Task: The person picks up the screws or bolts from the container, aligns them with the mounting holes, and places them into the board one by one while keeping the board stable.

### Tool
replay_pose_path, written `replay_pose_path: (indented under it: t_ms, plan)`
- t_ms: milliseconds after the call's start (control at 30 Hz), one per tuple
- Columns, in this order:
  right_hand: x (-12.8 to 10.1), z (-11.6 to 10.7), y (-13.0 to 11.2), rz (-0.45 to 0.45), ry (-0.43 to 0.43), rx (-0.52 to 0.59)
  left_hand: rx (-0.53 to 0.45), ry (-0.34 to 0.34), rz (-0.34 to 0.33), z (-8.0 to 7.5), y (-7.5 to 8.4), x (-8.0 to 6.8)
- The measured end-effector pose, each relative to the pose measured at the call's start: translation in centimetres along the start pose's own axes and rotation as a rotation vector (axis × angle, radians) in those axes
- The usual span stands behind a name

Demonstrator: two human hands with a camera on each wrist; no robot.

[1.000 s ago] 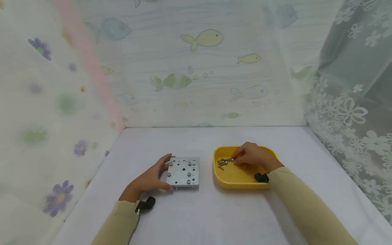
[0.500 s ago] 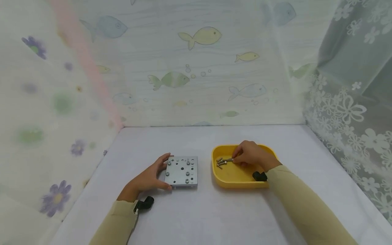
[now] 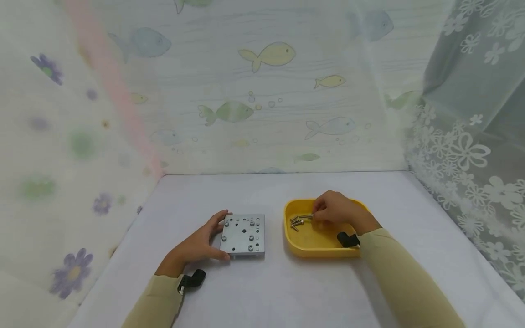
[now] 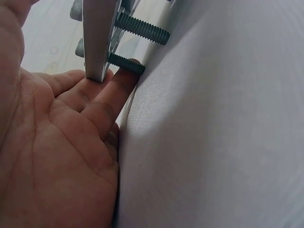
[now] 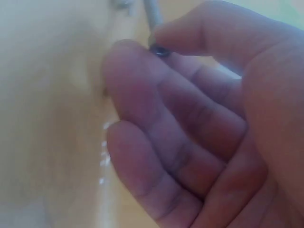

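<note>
The right hand point(image 3: 334, 210) pinches a screw point(image 3: 305, 216) by its head — shank pointing left toward the metal plate point(image 3: 244, 234), whose near edge the left hand point(image 3: 197, 243) grips.

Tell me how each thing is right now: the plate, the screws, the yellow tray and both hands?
metal plate: flat on table, several screws already through it.
left hand: grips the plate's left edge.
right hand: pinches one screw by its head.
loose screws: lying in the tray.
yellow tray: upright on table, holding the screws.
</note>
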State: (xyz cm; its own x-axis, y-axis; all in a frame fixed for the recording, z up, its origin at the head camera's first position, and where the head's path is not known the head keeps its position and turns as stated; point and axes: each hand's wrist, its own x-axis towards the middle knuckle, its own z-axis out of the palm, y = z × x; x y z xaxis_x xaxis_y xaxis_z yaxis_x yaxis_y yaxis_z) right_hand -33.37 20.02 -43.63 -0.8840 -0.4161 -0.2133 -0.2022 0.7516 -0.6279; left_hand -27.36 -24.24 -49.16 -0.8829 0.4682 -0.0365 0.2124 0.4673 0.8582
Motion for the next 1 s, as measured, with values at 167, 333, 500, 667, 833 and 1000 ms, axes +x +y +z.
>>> replay_pose_path:
  t_ms: [167, 333, 500, 667, 833, 1000]
  plan:
    - [-0.5, -0.7, -0.1, 0.021, 0.015, 0.09, 0.009, 0.0, -0.015, -0.2, 0.6, 0.1]
    - [-1.4, -1.4, -0.1, 0.035, 0.082, 0.162, 0.0, -0.008, -0.014, -0.1, 0.6, 0.3]
    - [-2.4, -2.2, 0.1, 0.023, 0.181, 0.195, 0.005, -0.005, -0.007, 0.1, 0.4, 0.6]
    - [-2.8, -2.3, 0.0, 0.009, 0.261, 0.218, -0.006, -0.012, 0.008, 0.2, 0.3, 0.8]
    - [-2.5, -1.7, -0.6, -0.062, 0.291, 0.223, -0.008, -0.009, 0.012, 0.2, 0.2, 0.5]
    - [-2.3, -0.8, -1.9, -0.141, 0.312, 0.258, 0.004, -0.004, 0.006, 0.1, -0.2, 0.3]
